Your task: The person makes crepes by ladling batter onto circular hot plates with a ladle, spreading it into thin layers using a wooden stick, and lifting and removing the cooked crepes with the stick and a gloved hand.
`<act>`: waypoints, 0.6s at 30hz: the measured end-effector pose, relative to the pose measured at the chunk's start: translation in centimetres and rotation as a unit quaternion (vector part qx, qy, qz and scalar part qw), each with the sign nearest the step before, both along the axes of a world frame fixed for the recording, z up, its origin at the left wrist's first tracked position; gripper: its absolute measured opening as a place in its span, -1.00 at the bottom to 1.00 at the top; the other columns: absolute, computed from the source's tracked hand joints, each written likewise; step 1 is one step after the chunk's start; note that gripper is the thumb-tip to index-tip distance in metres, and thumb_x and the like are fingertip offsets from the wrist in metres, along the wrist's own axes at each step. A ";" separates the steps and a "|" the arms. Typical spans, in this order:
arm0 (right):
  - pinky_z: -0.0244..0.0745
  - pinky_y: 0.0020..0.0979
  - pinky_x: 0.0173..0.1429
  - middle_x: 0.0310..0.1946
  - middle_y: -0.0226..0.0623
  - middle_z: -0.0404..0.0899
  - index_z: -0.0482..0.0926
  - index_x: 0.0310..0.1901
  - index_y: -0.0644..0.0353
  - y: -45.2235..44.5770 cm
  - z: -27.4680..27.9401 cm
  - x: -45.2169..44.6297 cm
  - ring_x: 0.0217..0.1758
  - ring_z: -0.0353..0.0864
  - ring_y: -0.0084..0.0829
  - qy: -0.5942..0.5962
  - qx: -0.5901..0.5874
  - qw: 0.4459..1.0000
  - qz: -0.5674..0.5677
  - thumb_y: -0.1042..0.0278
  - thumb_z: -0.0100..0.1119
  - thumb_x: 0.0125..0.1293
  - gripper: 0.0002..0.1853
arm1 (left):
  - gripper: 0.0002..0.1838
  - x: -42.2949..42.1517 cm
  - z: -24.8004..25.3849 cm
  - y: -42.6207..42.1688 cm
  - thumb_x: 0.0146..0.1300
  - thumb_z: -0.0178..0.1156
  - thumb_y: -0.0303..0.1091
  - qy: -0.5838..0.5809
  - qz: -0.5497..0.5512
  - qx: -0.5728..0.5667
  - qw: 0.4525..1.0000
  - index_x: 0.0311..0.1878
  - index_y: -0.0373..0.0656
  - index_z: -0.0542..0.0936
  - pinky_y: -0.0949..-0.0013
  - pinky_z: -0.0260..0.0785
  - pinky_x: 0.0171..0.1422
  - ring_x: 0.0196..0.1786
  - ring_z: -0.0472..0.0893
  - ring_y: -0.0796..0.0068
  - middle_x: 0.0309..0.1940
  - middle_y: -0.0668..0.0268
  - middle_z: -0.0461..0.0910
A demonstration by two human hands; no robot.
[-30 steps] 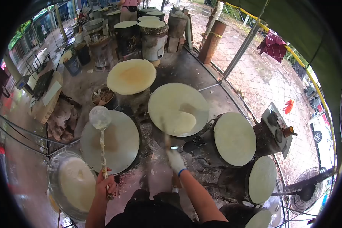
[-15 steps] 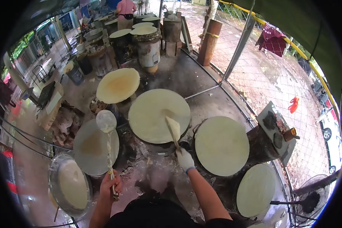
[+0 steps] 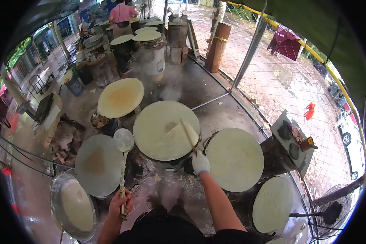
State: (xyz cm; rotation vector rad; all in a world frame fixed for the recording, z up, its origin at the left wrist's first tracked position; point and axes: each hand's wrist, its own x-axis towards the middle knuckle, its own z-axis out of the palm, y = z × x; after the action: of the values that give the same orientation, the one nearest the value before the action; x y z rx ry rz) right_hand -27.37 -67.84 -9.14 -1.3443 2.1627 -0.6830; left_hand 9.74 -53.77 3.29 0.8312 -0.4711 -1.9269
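My left hand is closed around the long handle of a batter-coated ladle. The ladle's round bowl is raised beside the left griddle, which has a brownish patch in its middle. A white glove with a blue cuff covers my right hand, which grips a wooden spreader. Its blade lies over the pale batter sheet on the centre griddle, where a darker patch shows near the middle. To the lower left stands a metal basin of creamy batter.
Pale sheets cover the right griddle and a lower right one. A round sheet lies behind the left griddle. A fan, wire fence and several drum stoves surround the area. A person in pink stands behind.
The spreader has swung across the centre griddle's right side and turned, its blade now seen edge-on. The ladle has shifted right and down slightly. The whole view has shifted a little.
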 end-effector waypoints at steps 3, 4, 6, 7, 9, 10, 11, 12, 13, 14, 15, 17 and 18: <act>0.42 -0.04 0.04 -0.12 0.20 0.57 0.44 0.21 0.05 -3.7 0.4 1.3 -0.03 0.55 0.14 -0.024 -0.023 0.999 -0.024 0.02 -0.08 0.39 -0.55 | -0.75 0.8 0.3 -0.5 0.24 0.07 -0.53 -0.014 -0.012 0.016 1.000 -0.02 -0.21 0.33 0.45 0.23 -0.60 -0.57 0.37 0.47 -0.29 0.21 0.39; 0.43 -0.07 0.04 -0.12 0.19 0.57 0.42 0.24 0.05 -3.2 0.8 2.2 -0.03 0.57 0.12 -0.032 -0.007 0.999 -0.009 0.00 -0.09 0.39 -0.52 | -0.75 0.9 0.3 -0.7 0.24 0.06 -0.54 -0.018 -0.018 0.023 0.999 -0.02 -0.21 0.34 0.45 0.22 -0.60 -0.58 0.36 0.47 -0.29 0.21 0.39; 0.39 -0.03 0.13 -0.08 0.20 0.56 0.32 0.32 0.05 -1.1 -0.8 3.6 0.05 0.52 0.19 -0.099 -0.001 0.994 0.041 -0.01 -0.14 0.40 -0.46 | -0.75 1.7 -0.3 -1.1 0.24 0.06 -0.55 -0.014 -0.042 0.036 0.998 -0.02 -0.21 0.34 0.46 0.20 -0.61 -0.58 0.36 0.48 -0.31 0.20 0.40; 0.48 -0.20 -0.01 -0.13 0.02 0.64 0.32 0.33 0.09 0.2 -4.7 4.0 -0.12 0.65 -0.08 -0.182 -0.047 0.980 0.066 0.03 -0.05 0.41 -0.47 | -0.75 2.2 -0.7 -1.2 0.25 0.06 -0.55 -0.012 -0.052 0.043 0.998 -0.01 -0.21 0.34 0.46 0.19 -0.61 -0.58 0.36 0.48 -0.32 0.20 0.40; 0.45 -0.43 -0.29 -0.32 -0.29 0.63 0.36 0.31 0.12 3.7 -1.2 5.2 -0.40 0.56 -0.49 -0.305 -0.020 0.952 -0.006 0.10 0.03 0.40 -0.49 | -0.76 3.1 -1.9 -1.5 0.25 0.05 -0.56 -0.013 -0.071 0.074 0.995 -0.02 -0.19 0.36 0.46 0.18 -0.61 -0.58 0.36 0.50 -0.34 0.20 0.41; 0.38 -0.49 -0.36 -0.38 -0.36 0.58 0.38 0.30 0.11 3.9 -0.1 6.2 -0.46 0.48 -0.56 -0.339 -0.049 0.934 -0.098 0.11 0.03 0.40 -0.50 | -0.76 3.4 -2.2 -1.6 0.26 0.05 -0.57 -0.014 -0.078 0.089 0.993 -0.02 -0.18 0.36 0.46 0.18 -0.61 -0.58 0.36 0.50 -0.35 0.20 0.41; 0.30 -0.54 -0.43 -0.43 -0.43 0.53 0.41 0.30 0.10 4.1 0.5 7.6 -0.52 0.40 -0.62 -0.371 -0.077 0.906 -0.190 0.12 0.03 0.40 -0.51 | -0.77 3.4 -2.2 -1.6 0.26 0.05 -0.56 -0.019 -0.082 0.109 0.990 -0.03 -0.18 0.36 0.48 0.16 -0.63 -0.60 0.34 0.52 -0.36 0.20 0.42; 0.23 -0.59 -0.50 -0.49 -0.49 0.48 0.43 0.29 0.10 4.1 0.7 8.7 -0.57 0.32 -0.69 -0.398 -0.105 0.867 -0.280 0.12 0.03 0.40 -0.52 | -0.79 3.2 -1.9 -1.8 0.26 0.05 -0.56 -0.025 -0.086 0.128 0.988 -0.05 -0.17 0.37 0.49 0.14 -0.66 -0.63 0.33 0.53 -0.37 0.21 0.42; 0.22 -0.58 -0.52 -0.49 -0.50 0.48 0.43 0.29 0.10 3.3 -0.3 9.3 -0.59 0.31 -0.69 -0.425 -0.106 0.860 -0.262 0.13 0.03 0.40 -0.53 | -0.80 2.9 -1.7 -1.9 0.26 0.05 -0.55 -0.031 -0.090 0.145 0.985 -0.06 -0.17 0.37 0.50 0.12 -0.68 -0.66 0.31 0.55 -0.38 0.21 0.43; 0.21 -0.58 -0.53 -0.50 -0.50 0.48 0.43 0.28 0.10 1.8 -1.8 9.6 -0.60 0.29 -0.69 -0.453 -0.106 0.851 -0.243 0.13 0.03 0.40 -0.53 | -0.80 2.8 -1.7 -2.1 0.27 0.04 -0.55 -0.020 -0.095 0.157 0.983 -0.06 -0.16 0.37 0.50 0.11 -0.68 -0.66 0.30 0.56 -0.40 0.22 0.43; 0.20 -0.58 -0.54 -0.50 -0.50 0.48 0.43 0.28 0.09 0.5 -2.5 9.6 -0.61 0.28 -0.69 -0.480 -0.106 0.842 -0.223 0.14 0.03 0.40 -0.53 | -0.81 2.6 -1.8 -2.3 0.28 0.04 -0.54 -0.009 -0.099 0.167 0.981 -0.06 -0.16 0.37 0.50 0.10 -0.68 -0.67 0.29 0.56 -0.41 0.23 0.42; 0.23 -0.59 -0.51 -0.47 -0.51 0.50 0.46 0.26 0.11 -0.2 -0.3 7.5 -0.59 0.29 -0.71 -0.429 -0.074 0.884 -0.169 0.18 0.03 0.39 -0.56 | -0.83 2.1 -2.1 -2.4 0.31 0.03 -0.52 0.002 -0.108 0.185 0.977 -0.06 -0.15 0.37 0.51 0.09 -0.69 -0.67 0.28 0.58 -0.44 0.24 0.41; 0.26 -0.59 -0.48 -0.44 -0.50 0.51 0.46 0.25 0.13 -0.3 -0.4 6.6 -0.56 0.31 -0.71 -0.388 -0.093 0.902 -0.166 0.19 0.03 0.40 -0.56 | -0.84 1.8 -2.3 -2.4 0.32 0.03 -0.51 0.003 -0.114 0.189 0.975 -0.06 -0.14 0.37 0.52 0.09 -0.69 -0.68 0.28 0.58 -0.46 0.25 0.40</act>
State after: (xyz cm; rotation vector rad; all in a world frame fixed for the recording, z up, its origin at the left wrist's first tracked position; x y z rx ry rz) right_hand -20.76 -68.19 -9.52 -0.5936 1.6794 -1.3212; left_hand 11.58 -56.18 0.96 1.0493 -0.2019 -2.2719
